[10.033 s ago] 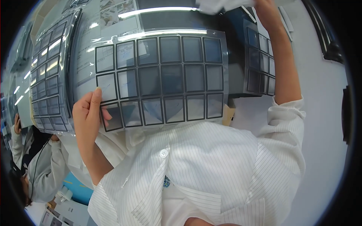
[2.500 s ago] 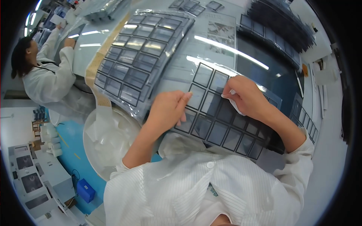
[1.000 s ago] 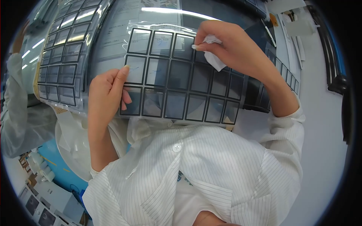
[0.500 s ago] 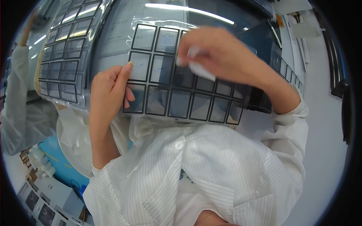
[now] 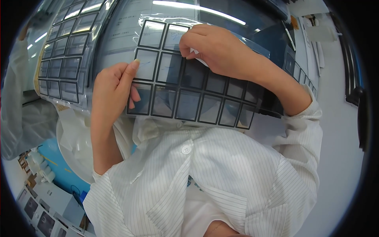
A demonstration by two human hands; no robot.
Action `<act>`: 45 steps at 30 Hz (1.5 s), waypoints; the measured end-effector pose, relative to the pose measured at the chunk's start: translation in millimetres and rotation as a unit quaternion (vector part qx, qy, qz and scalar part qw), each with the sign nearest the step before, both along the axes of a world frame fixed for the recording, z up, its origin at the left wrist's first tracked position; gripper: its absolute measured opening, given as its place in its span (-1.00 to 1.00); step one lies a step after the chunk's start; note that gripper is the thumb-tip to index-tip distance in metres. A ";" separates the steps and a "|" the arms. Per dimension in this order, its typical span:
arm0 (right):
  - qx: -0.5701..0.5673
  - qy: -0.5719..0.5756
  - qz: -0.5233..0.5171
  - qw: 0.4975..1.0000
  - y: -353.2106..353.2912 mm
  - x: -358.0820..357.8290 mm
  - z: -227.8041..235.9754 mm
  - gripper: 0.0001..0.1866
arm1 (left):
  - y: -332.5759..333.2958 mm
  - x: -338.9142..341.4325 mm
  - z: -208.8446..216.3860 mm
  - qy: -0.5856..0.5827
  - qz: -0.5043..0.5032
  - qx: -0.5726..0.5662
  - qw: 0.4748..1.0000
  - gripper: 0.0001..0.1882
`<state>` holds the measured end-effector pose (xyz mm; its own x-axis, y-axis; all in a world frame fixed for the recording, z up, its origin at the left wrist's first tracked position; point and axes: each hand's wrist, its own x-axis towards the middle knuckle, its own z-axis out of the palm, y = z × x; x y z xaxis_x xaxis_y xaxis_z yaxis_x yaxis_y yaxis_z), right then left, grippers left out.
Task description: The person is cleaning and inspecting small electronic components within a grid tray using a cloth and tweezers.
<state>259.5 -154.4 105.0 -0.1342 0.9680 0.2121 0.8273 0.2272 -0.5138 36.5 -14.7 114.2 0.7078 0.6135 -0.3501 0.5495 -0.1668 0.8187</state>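
Note:
A clear plastic sheet printed with rows of black-bordered rectangular windows [image 5: 169, 98] lies in front of me, its near edge close to my shirt. My left hand [image 5: 110, 89] pinches the sheet's left edge, thumb on top and fingers curled beneath. Over the upper middle of the sheet is my right hand [image 5: 215, 49], its fingers closed on a crumpled white wipe [image 5: 200, 59] that mostly hides inside the grip. The fingertips are down at a window border, where marks like blue scribbles show in the windows beside them.
More framed clear sheets [image 5: 65, 65] lie at the left. Beyond them is a person's grey sleeve [image 5: 25, 126]. A white bag-lined bin [image 5: 73, 138] stands below the table's left side. Papers with print [image 5: 122, 35] show behind the sheet, and a dark panel [image 5: 252, 27] lies at the back right.
My right hand, blurred before, has moved slightly left and come to rest with its fingers closed tighter round the wipe. My left hand keeps its hold on the edge.

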 end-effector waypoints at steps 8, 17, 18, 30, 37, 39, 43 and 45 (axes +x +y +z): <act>-0.113 0.048 -0.095 0.988 -46.0 36.7 40.6 -0.82 | -0.7 -1.7 -3.1 0.003 0.012 -0.015 1.000 -0.54; -0.229 -0.182 -0.316 0.903 -148.0 54.3 60.7 -0.81 | -1.4 0.6 -6.5 -0.008 0.011 -0.019 1.000 -0.60; -0.221 -0.202 -0.342 0.891 -154.4 53.0 59.1 -0.81 | -2.3 2.2 -3.8 0.001 0.021 -0.017 1.000 -0.60; -0.008 0.039 -0.302 0.953 -127.0 16.1 6.0 -0.81 | -3.0 3.1 -5.4 -0.003 0.027 -0.014 1.000 -0.56; -0.038 0.041 -0.289 0.956 -128.1 16.0 2.6 -0.78 | -5.3 3.8 -4.6 -0.003 0.031 -0.002 1.000 -0.55; -0.026 0.034 -0.305 0.951 -127.9 16.2 3.5 -0.79 | -6.0 2.7 -4.3 -0.002 0.023 0.007 1.000 -0.56; -0.086 0.110 -0.280 0.950 -131.9 14.4 20.1 -0.84 | -0.9 -0.1 -8.3 -0.012 0.026 -0.006 1.000 -0.57; -0.068 0.088 -0.273 0.955 -129.6 13.5 24.1 -0.87 | -4.1 2.8 -3.3 0.001 0.014 0.004 1.000 -0.56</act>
<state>273.0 -284.0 129.1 0.4256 0.9034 0.0524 0.7013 -0.2927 -0.6500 39.3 -18.8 110.9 0.6896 0.6355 -0.3472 0.5563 -0.1578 0.8158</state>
